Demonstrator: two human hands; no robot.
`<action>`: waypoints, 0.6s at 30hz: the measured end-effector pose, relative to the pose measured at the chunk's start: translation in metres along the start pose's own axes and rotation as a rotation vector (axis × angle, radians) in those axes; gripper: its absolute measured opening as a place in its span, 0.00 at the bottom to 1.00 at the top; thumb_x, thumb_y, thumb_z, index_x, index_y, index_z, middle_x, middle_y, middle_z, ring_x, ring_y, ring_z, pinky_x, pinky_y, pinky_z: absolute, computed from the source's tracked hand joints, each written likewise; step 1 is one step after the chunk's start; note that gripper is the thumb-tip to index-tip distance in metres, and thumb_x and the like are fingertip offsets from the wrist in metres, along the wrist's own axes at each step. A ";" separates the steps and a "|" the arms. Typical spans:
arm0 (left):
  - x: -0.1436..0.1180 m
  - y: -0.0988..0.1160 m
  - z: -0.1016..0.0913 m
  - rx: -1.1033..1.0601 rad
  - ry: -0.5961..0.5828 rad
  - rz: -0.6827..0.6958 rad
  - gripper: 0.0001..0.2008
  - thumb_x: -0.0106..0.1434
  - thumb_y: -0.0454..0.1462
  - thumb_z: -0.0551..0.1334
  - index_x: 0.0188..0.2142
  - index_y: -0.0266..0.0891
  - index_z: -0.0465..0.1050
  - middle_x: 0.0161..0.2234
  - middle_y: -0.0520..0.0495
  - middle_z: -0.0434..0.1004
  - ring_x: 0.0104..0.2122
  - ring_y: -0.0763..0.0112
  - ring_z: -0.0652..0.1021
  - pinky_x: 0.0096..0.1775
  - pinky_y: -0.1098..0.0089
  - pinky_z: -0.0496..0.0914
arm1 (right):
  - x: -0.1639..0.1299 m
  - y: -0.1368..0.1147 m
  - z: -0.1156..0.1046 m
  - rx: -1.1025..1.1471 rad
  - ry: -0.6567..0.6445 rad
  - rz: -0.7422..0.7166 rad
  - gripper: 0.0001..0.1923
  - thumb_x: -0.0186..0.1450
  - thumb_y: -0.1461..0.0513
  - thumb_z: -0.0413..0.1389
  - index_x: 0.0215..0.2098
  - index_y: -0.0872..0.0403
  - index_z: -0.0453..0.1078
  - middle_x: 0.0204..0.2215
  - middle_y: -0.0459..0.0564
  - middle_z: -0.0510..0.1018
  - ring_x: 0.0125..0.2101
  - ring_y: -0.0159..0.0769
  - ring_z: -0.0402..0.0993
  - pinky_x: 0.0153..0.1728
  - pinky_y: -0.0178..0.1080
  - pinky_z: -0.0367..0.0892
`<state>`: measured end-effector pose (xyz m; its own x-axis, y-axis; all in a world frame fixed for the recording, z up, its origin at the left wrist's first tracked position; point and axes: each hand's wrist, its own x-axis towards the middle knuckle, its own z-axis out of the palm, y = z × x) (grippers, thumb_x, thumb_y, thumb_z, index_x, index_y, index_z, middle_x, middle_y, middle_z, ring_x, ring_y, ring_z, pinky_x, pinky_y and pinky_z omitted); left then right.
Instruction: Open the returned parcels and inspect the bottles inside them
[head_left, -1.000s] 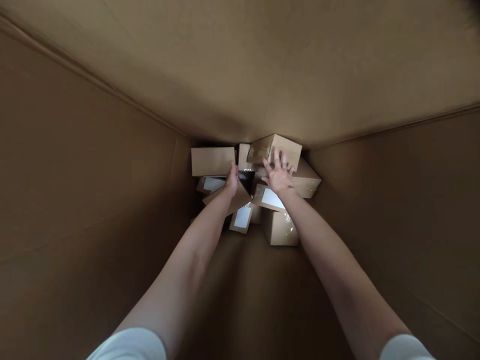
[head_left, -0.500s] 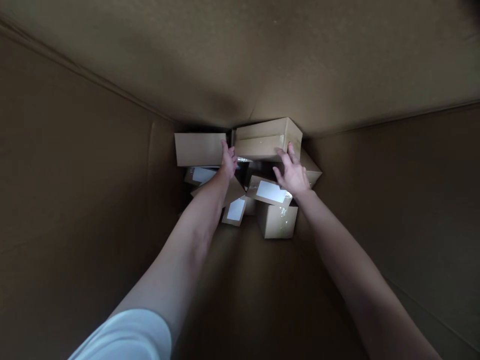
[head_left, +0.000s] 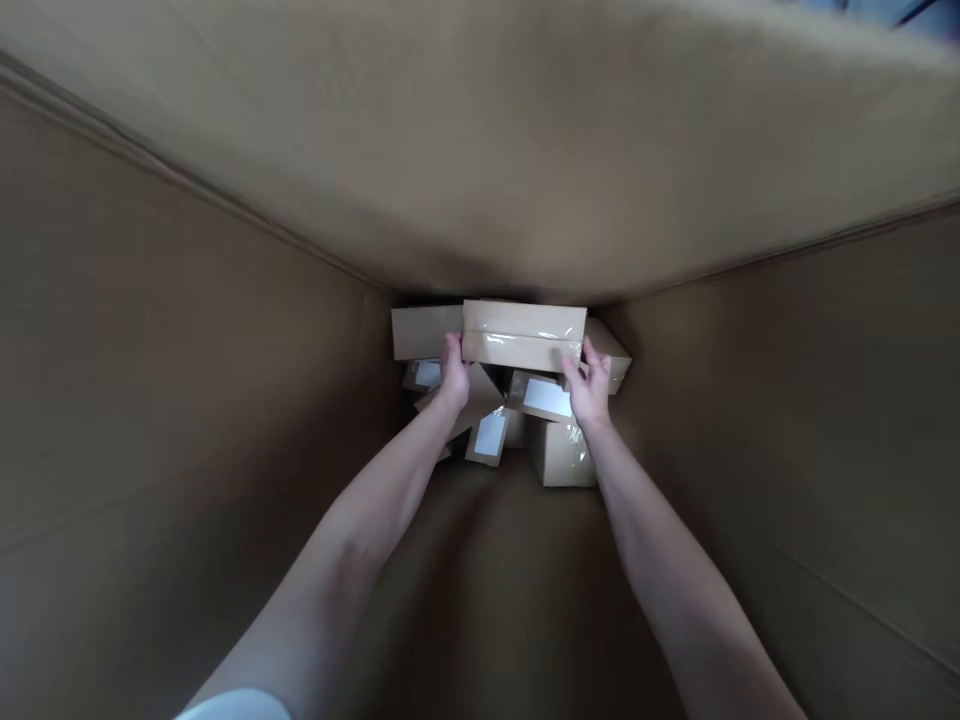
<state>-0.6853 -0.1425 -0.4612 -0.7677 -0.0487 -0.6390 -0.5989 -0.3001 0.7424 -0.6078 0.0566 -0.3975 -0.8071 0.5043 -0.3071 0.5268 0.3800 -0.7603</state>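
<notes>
A taped cardboard box (head_left: 523, 333) is held between my two hands over a pile of other boxes, its long taped side facing me. My left hand (head_left: 454, 378) grips its left end, thumb up at the near corner. My right hand (head_left: 590, 385) clasps the right end, with the thumb on the near face and the fingers along the side. Behind my left hand lies another plain box (head_left: 426, 332). Below the held box is a box with a white label (head_left: 546, 397).
Tall brown cardboard walls (head_left: 480, 180) of a large container enclose the pile. A taped box (head_left: 564, 455) stands nearest me, beside a smaller labelled box (head_left: 490, 438). One more box (head_left: 611, 350) leans at the right. The container's bare floor (head_left: 502, 600) stretches toward me.
Both hands have closed on the box ends. The box has turned from a slant to nearly square with me. My view has shifted, and the container's top edge now shows at upper right.
</notes>
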 end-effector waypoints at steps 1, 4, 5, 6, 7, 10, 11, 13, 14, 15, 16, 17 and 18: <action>-0.014 0.010 -0.004 -0.003 -0.003 0.031 0.30 0.62 0.61 0.46 0.45 0.42 0.70 0.50 0.45 0.73 0.55 0.61 0.70 0.53 0.62 0.66 | -0.009 -0.007 -0.004 0.013 -0.002 -0.009 0.38 0.63 0.45 0.49 0.65 0.55 0.51 0.54 0.59 0.60 0.55 0.45 0.62 0.56 0.49 0.60; -0.057 0.037 -0.017 0.012 -0.024 0.086 0.32 0.62 0.61 0.47 0.46 0.40 0.70 0.52 0.42 0.72 0.56 0.58 0.69 0.53 0.61 0.65 | -0.041 -0.027 -0.018 0.067 0.029 -0.054 0.37 0.62 0.44 0.48 0.63 0.53 0.52 0.57 0.58 0.58 0.58 0.44 0.58 0.57 0.51 0.57; -0.072 0.045 -0.020 0.019 -0.027 0.113 0.33 0.61 0.62 0.47 0.47 0.39 0.69 0.52 0.41 0.71 0.55 0.57 0.69 0.52 0.60 0.66 | -0.053 -0.035 -0.024 0.103 0.043 -0.063 0.36 0.62 0.43 0.49 0.62 0.52 0.53 0.59 0.59 0.56 0.60 0.45 0.55 0.58 0.52 0.56; -0.087 0.054 -0.024 0.028 -0.055 0.146 0.34 0.59 0.63 0.48 0.47 0.39 0.69 0.52 0.40 0.71 0.54 0.57 0.70 0.52 0.60 0.66 | -0.066 -0.043 -0.030 0.156 0.052 -0.066 0.36 0.61 0.43 0.49 0.61 0.52 0.53 0.62 0.59 0.54 0.62 0.46 0.52 0.59 0.52 0.54; -0.102 0.062 -0.026 0.032 -0.070 0.195 0.34 0.59 0.63 0.49 0.47 0.39 0.69 0.51 0.40 0.71 0.53 0.58 0.70 0.52 0.60 0.66 | -0.079 -0.051 -0.037 0.223 0.057 -0.066 0.36 0.61 0.43 0.49 0.60 0.52 0.53 0.63 0.59 0.52 0.63 0.47 0.50 0.60 0.53 0.53; -0.148 0.090 -0.029 0.059 -0.111 0.307 0.35 0.56 0.65 0.50 0.45 0.38 0.70 0.47 0.40 0.73 0.49 0.59 0.73 0.52 0.59 0.66 | -0.120 -0.080 -0.061 0.424 0.073 -0.044 0.35 0.60 0.43 0.51 0.59 0.52 0.52 0.63 0.60 0.55 0.62 0.47 0.54 0.60 0.53 0.52; -0.164 0.101 -0.029 0.067 -0.135 0.346 0.36 0.55 0.65 0.50 0.45 0.39 0.70 0.47 0.40 0.73 0.49 0.59 0.73 0.52 0.59 0.66 | -0.135 -0.091 -0.070 0.469 0.091 -0.038 0.35 0.60 0.43 0.52 0.58 0.52 0.52 0.62 0.60 0.58 0.61 0.47 0.56 0.59 0.53 0.53; -0.196 0.124 -0.028 0.077 -0.195 0.417 0.36 0.54 0.65 0.52 0.47 0.39 0.69 0.49 0.40 0.71 0.51 0.58 0.72 0.53 0.59 0.66 | -0.167 -0.113 -0.089 0.535 0.127 -0.044 0.35 0.60 0.44 0.53 0.58 0.52 0.52 0.60 0.59 0.61 0.59 0.47 0.59 0.59 0.52 0.54; -0.212 0.136 -0.029 0.084 -0.225 0.443 0.36 0.54 0.65 0.53 0.48 0.40 0.69 0.50 0.40 0.71 0.51 0.57 0.71 0.53 0.58 0.65 | -0.183 -0.124 -0.098 0.565 0.143 -0.056 0.35 0.60 0.45 0.54 0.58 0.52 0.53 0.60 0.58 0.61 0.59 0.47 0.59 0.59 0.52 0.55; -0.227 0.147 -0.030 0.096 -0.251 0.461 0.36 0.54 0.65 0.54 0.48 0.41 0.69 0.51 0.40 0.70 0.52 0.56 0.71 0.54 0.57 0.65 | -0.201 -0.134 -0.106 0.598 0.158 -0.070 0.35 0.60 0.45 0.54 0.59 0.52 0.53 0.60 0.58 0.61 0.59 0.47 0.59 0.59 0.52 0.54; -0.242 0.158 -0.033 0.111 -0.276 0.471 0.35 0.54 0.64 0.55 0.49 0.41 0.68 0.51 0.41 0.70 0.53 0.55 0.70 0.54 0.56 0.64 | -0.219 -0.144 -0.113 0.630 0.174 -0.078 0.36 0.60 0.45 0.54 0.60 0.51 0.52 0.60 0.57 0.61 0.60 0.47 0.58 0.59 0.52 0.54; -0.257 0.169 -0.036 0.128 -0.300 0.474 0.34 0.54 0.63 0.56 0.49 0.42 0.68 0.51 0.41 0.70 0.53 0.55 0.70 0.55 0.55 0.64 | -0.237 -0.153 -0.119 0.661 0.193 -0.080 0.36 0.60 0.46 0.54 0.61 0.50 0.52 0.61 0.56 0.60 0.60 0.48 0.57 0.60 0.53 0.53; -0.272 0.180 -0.040 0.146 -0.324 0.472 0.33 0.54 0.62 0.57 0.50 0.43 0.67 0.51 0.42 0.70 0.53 0.55 0.70 0.55 0.55 0.64 | -0.255 -0.161 -0.124 0.692 0.214 -0.073 0.37 0.60 0.46 0.54 0.62 0.49 0.51 0.63 0.55 0.58 0.61 0.48 0.55 0.61 0.53 0.52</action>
<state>-0.5755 -0.2218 -0.1620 -0.9755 0.1555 -0.1555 -0.1829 -0.1816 0.9662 -0.4531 -0.0369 -0.1259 -0.7268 0.6638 -0.1767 0.1270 -0.1229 -0.9843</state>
